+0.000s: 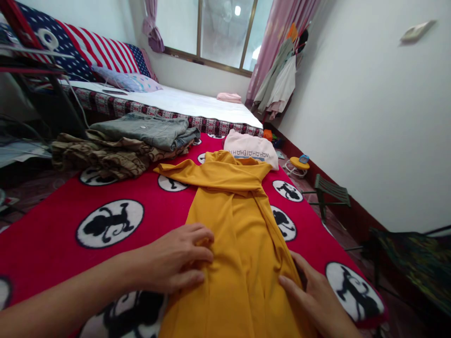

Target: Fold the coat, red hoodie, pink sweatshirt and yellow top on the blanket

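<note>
Where yellow cloth [239,263] ends, trousers [144,131] apparently lie.

Grey jeans [141,131] atop camouflage trousers [102,157], pale printed shirt [251,148] beyond

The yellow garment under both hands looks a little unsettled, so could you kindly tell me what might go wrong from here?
The yellow garment is bunched under the left hand, so pressing there might set creases. Its collar end lies over the white printed garment, which could be dragged out of place if the yellow one is pulled. The right hand is near the edge of the red mouse-print bedspread, so the fabric might slip over that edge.
</note>
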`<state>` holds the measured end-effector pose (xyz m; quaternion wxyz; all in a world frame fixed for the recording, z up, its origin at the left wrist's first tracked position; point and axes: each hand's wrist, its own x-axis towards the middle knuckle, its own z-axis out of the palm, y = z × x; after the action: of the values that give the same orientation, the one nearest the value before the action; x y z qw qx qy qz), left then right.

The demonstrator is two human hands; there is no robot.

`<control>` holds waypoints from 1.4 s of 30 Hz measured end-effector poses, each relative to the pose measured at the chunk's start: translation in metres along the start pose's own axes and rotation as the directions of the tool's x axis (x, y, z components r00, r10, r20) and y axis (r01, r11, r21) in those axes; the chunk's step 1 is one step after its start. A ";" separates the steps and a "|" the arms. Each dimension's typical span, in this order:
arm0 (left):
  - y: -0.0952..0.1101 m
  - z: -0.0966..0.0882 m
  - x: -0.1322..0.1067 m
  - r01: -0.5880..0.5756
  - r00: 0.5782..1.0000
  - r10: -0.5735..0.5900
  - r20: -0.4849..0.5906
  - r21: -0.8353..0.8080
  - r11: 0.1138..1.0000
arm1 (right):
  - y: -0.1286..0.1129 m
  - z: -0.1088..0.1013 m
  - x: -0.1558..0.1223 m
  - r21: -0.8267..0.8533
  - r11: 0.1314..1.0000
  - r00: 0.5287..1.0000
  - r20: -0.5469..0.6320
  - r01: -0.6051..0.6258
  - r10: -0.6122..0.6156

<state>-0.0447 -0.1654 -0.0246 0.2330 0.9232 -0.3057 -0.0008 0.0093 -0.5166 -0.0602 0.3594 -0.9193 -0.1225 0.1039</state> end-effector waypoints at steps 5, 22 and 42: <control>0.029 -0.014 -0.028 0.071 0.982 -0.043 0.184 -0.148 0.986 | 0.000 -0.001 -0.001 -0.012 1.000 1.000 0.010 -0.016 0.016; -0.140 -0.018 0.100 0.430 0.880 -0.299 -0.369 0.354 0.831 | 0.002 0.005 -0.009 0.048 0.999 1.000 -0.004 0.025 -0.025; -0.173 -0.094 0.077 0.647 0.655 -0.340 -0.675 0.269 0.713 | -0.072 0.033 0.009 0.351 0.919 0.893 0.336 0.177 -0.300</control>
<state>0.1289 -0.0470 -0.0041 0.0637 0.9521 0.0644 0.2921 -0.0018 -0.4417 -0.0357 0.4789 -0.7902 -0.2858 0.2542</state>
